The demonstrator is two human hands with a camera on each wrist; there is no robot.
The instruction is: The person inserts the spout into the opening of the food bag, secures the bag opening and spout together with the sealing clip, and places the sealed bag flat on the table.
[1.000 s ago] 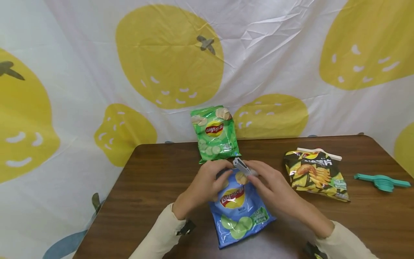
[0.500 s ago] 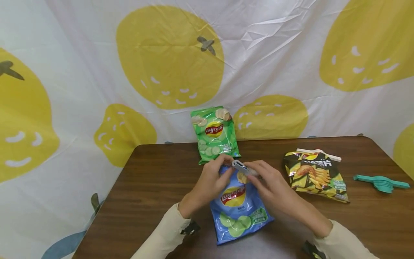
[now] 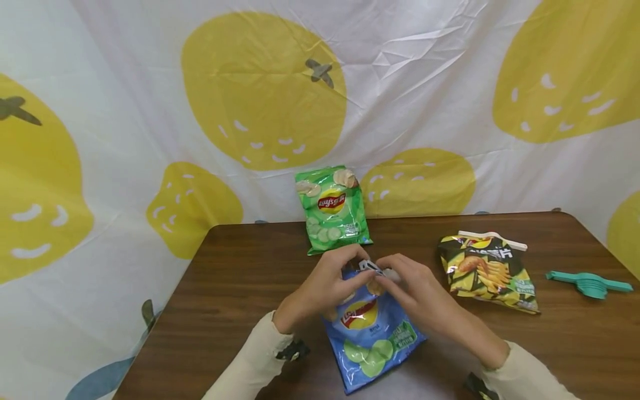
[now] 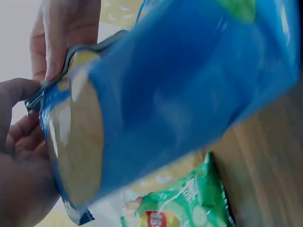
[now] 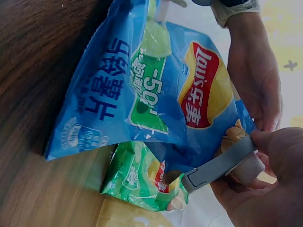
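A blue bag of potato chips (image 3: 372, 341) hangs upright between both hands in the head view, its top edge mostly covered by fingers. My right hand (image 3: 422, 294) pinches a grey bag clip (image 5: 220, 163) with a pale round knob, which lies across the top of the bag in the right wrist view. At the bag's upper left, my left hand (image 3: 325, 280) grips the bag's top, its thumb at the far end of the clip. The left wrist view shows the bag's blue side (image 4: 165, 104) up close, with both hands at its top edge.
A green chip bag (image 3: 332, 211) leans against the lemon-print cloth (image 3: 425, 44) behind the brown table (image 3: 240, 278). To the right lie a black-and-yellow chip bag (image 3: 487, 272) with a white clip strip (image 3: 492, 239) along its top and a teal squeezer (image 3: 592, 284).
The clip has dropped a little in the head view, and my left thumb has come across to its end. The blue bag's bottom edge has shifted slightly toward me.
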